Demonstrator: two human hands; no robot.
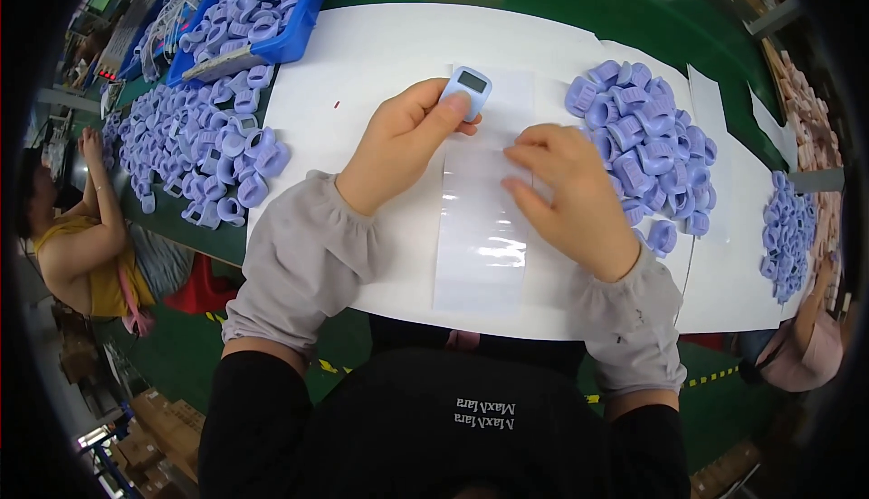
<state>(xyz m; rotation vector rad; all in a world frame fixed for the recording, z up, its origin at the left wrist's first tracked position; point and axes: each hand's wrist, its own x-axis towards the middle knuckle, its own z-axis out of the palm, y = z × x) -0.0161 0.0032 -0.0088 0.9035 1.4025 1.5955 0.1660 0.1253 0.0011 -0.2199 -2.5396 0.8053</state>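
My left hand [403,141] pinches a small lilac ring-shaped counter [467,90] with a dark little screen, held up over the white paper [362,55]. My right hand [570,193] rests with fingers curled on a glossy clear film strip [480,245] that lies lengthwise on the paper; its fingertips press the strip's upper part. Both forearms wear grey sleeve covers. A heap of the same lilac counters [643,141] lies just right of my right hand.
A larger spread of lilac counters [204,141] covers the green table at left, behind it a blue bin [299,33] full of them. Another small pile [789,227] sits far right. A person in a yellow top [81,245] works at the left; another person is at lower right.
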